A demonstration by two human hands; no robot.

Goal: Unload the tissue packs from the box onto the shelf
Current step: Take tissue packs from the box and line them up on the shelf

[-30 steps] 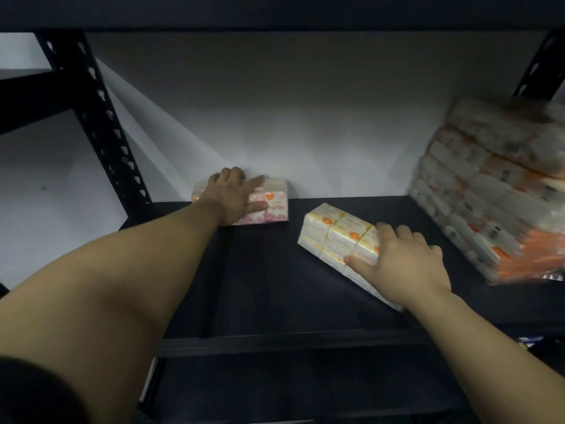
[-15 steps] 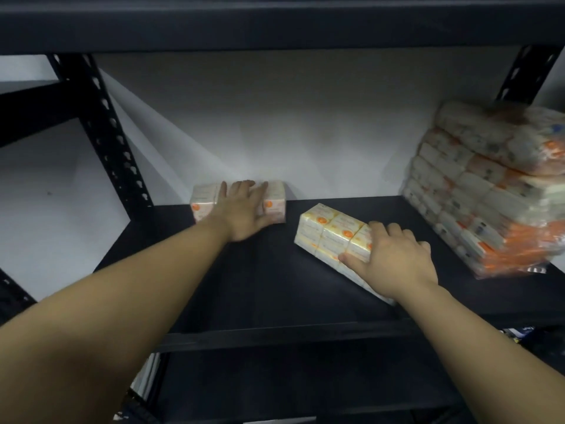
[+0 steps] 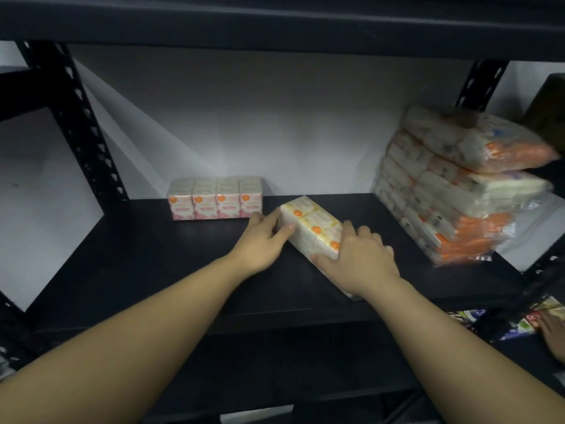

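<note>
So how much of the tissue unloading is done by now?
One pink pack stands at the back of the shelf, untouched. Both hands, left hand and right hand, hold a yellow pack lying askew. The box is out of view, so the remainder is unknown.

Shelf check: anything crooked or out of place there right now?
Yes. The yellow tissue pack lies diagonally mid-shelf, with the left hand and right hand on it, while the pink tissue pack sits square at the back wall. The wrapped stack at right leans.
</note>
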